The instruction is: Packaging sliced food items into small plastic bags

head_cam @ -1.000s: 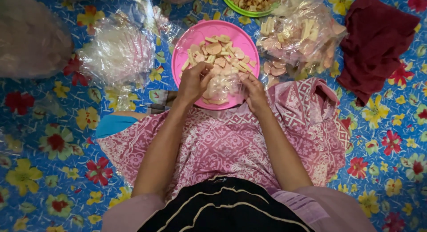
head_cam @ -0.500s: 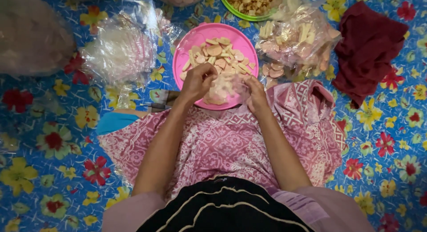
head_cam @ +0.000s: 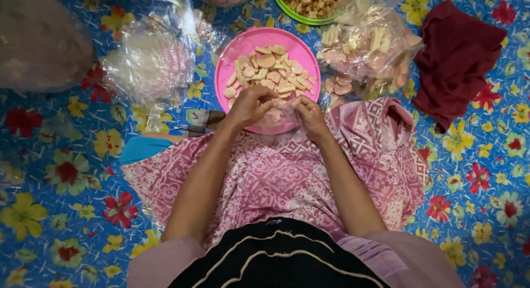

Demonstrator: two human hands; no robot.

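Observation:
A pink round plate holding several pale, pinkish cracker pieces lies on the mat just beyond my lap. My left hand and my right hand meet over the plate's near rim, fingers curled. Between them they pinch what looks like a small clear plastic bag with a few crackers in it; its outline is hard to make out. Both forearms reach forward over a pink patterned cloth spread on my lap.
A large clear bag of crackers lies right of the plate, with a green bowl of crackers behind it. A dark red cloth is at far right. A pile of empty clear bags and a big cloudy bag lie at left on the blue floral mat.
My left hand has drawn back from the cracker pile to the plate's near rim and closed in beside my right hand.

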